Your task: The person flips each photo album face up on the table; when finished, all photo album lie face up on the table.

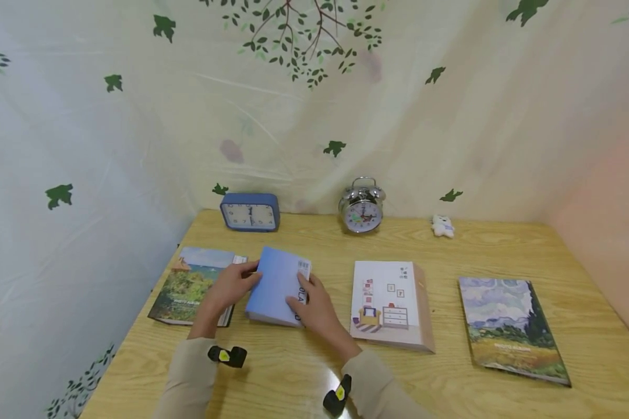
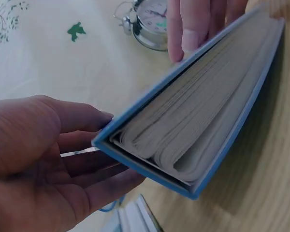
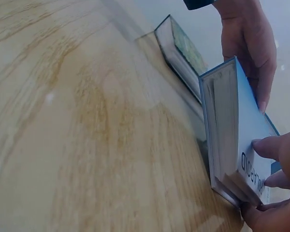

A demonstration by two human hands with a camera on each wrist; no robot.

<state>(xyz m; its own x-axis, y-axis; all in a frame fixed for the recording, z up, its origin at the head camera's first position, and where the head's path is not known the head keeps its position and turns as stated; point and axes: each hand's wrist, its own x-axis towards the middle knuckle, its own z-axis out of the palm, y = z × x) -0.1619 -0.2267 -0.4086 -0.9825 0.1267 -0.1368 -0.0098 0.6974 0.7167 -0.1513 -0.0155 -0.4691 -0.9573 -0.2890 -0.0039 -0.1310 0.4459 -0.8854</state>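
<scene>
A blue photo album with a barcode and dark lettering along a white strip sits between both hands, left of the table's middle. My left hand holds its left edge, the spine, with the thumb near the top cover and fingers along the spine in the left wrist view. My right hand grips the opposite side, several fingertips on the cover and one digit at the lower corner in the right wrist view. The album's page block shows at its end. Beside the left hand lies a landscape-covered album, partly hidden by that hand.
A white album with a room drawing lies right of the hands, and another landscape album farther right. Along the back stand a blue clock, a silver twin-bell alarm clock and a small white bear figure.
</scene>
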